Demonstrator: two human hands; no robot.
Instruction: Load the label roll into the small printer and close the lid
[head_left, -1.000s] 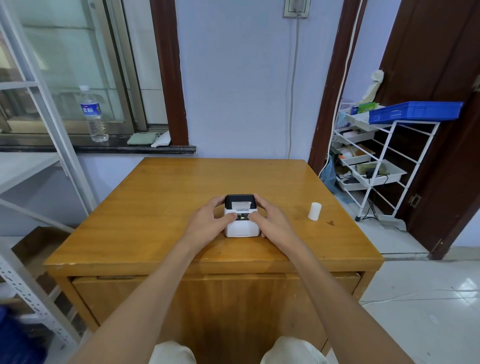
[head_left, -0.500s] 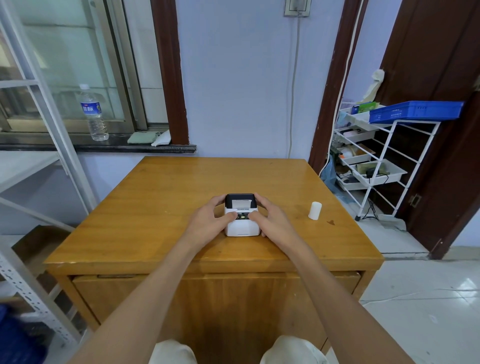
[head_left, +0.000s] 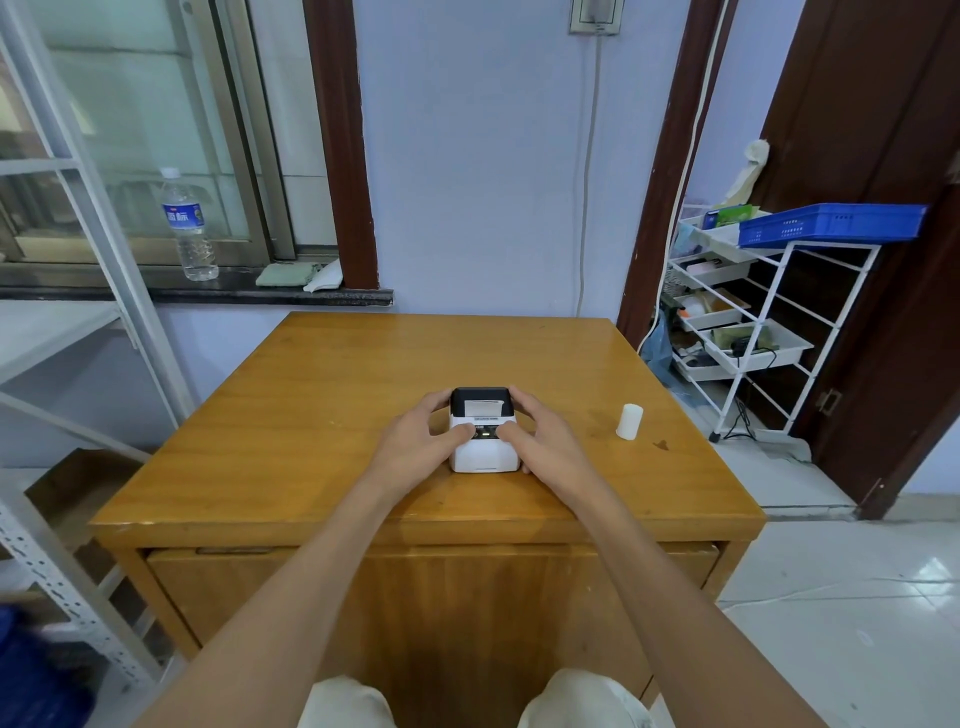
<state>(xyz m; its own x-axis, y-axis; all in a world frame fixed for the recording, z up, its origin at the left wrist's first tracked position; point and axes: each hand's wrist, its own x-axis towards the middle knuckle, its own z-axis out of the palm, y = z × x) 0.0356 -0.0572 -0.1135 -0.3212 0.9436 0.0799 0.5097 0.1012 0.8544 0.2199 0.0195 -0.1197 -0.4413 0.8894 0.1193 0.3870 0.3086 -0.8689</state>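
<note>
Printer (head_left: 484, 441) sits near the front middle of the table (head_left: 322, 415), white body with a black top section at the back, lid down as far as I can see. I've got both hands on it. My left hand (head_left: 415, 447) cups the left side, grip closed around the printer, thumb lying on the top face near the small control strip, fingers curled round the far left corner. My right hand (head_left: 545, 441) mirrors that on the right side, grip wrapped onto the printer too, thumb on the top face beside the strip, fingertips reaching the far right corner of the black section. A pale strip shows in the black top; I can't tell whether that's label paper or a window. Label roll (head_left: 629, 422) stands upright on the table, well off to the right of the printer, touched by neither hand. Off the table, a water bottle (head_left: 188, 226) stands on the window ledge, and a white wire rack (head_left: 769, 312) with a blue tray (head_left: 826, 224) stands at right.
</note>
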